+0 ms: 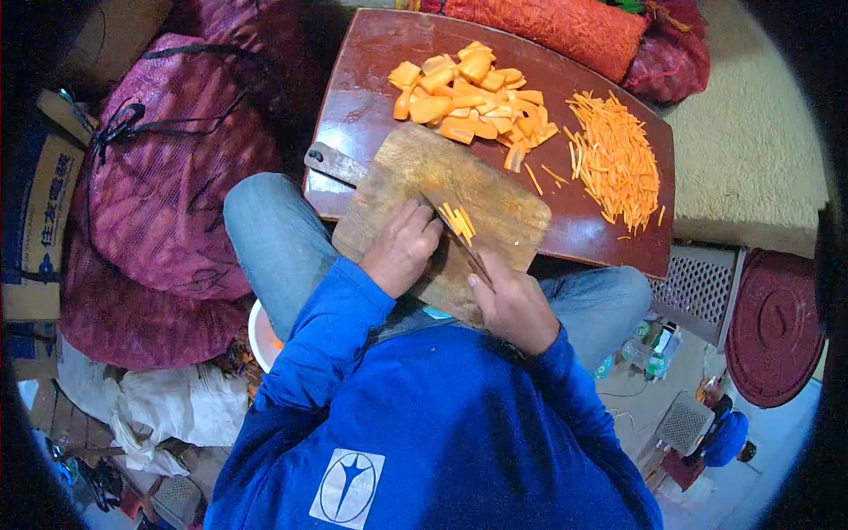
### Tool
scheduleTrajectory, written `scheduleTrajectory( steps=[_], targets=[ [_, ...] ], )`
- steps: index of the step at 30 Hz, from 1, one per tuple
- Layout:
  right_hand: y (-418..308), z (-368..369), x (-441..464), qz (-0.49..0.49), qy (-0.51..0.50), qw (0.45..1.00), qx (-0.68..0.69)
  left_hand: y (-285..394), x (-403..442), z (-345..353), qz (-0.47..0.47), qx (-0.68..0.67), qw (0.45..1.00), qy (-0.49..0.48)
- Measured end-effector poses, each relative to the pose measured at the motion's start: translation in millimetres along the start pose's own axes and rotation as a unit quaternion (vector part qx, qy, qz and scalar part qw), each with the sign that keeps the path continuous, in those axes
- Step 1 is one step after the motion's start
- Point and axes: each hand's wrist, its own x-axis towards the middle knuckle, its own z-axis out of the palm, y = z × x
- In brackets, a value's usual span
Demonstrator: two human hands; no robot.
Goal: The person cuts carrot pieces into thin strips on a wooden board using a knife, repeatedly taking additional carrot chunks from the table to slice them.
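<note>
Maroon mesh bulges at the far left, where a tied sack [181, 177] slumps beside a printed cardboard carton [44, 212]. Next, from where I stand, comes the white rim of a tub [262, 338], half hidden by the blue sleeve of the left arm. That arm reaches to a worn wooden cutting board [397, 163], tilted across the near edge of a glossy red-brown bench [353, 88]. The left hand [406, 247] sits on the board with its fingers curled and drawn together; whether they pin anything beneath, I cannot tell.

Just to the right of those knuckles lies the blade of a knife [466, 249]. Its long axis runs slantwise, tip up and away to the left, handle end down towards the person's right side. Close along the right flank of the blade rest a few cut carrot sticks [458, 222], roughly parallel to it, so the steel stands between them and the left hand. Beyond the board, on the bench, is a heap of flat carrot slices [477, 93]. The right hand [515, 307] is wrapped round the knife's handle, the thumb laid along it.

Further right lies a spread of carrot matchsticks [618, 163], then, off the bench, a ridged maroon lid [777, 322].
</note>
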Motion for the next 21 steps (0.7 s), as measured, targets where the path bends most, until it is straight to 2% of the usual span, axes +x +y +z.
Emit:
scheduleTrajectory(
  steps=[7,9,10,16,18,20,21],
  targets=[
    [-5,-5,3,-0.045,0.036,0.998,0.038,-4,0,5,0.017,0.006,0.999,0.04],
    [-7,-7,-2,0.018,-0.023,0.999,0.036,-3,-3,4,0.011,0.008,0.999,0.04],
    [-7,-5,-2,0.018,-0.024,0.999,0.035,-3,-3,4,0.006,0.007,1.0,0.028],
    [-3,-3,1,-0.004,0.024,0.999,0.048,-5,-2,3,-0.005,0.0,1.0,0.018],
    [-9,-13,-5,0.038,0.04,0.993,0.103,-7,-5,6,-0.015,-0.011,1.0,0.01],
    [-11,-20,-11,0.059,0.037,0.991,0.116,-12,-3,11,-0.023,-0.045,0.995,0.085],
    [-11,-22,-13,0.079,0.04,0.988,0.129,-14,-4,10,-0.022,-0.045,0.995,0.086]
  ],
)
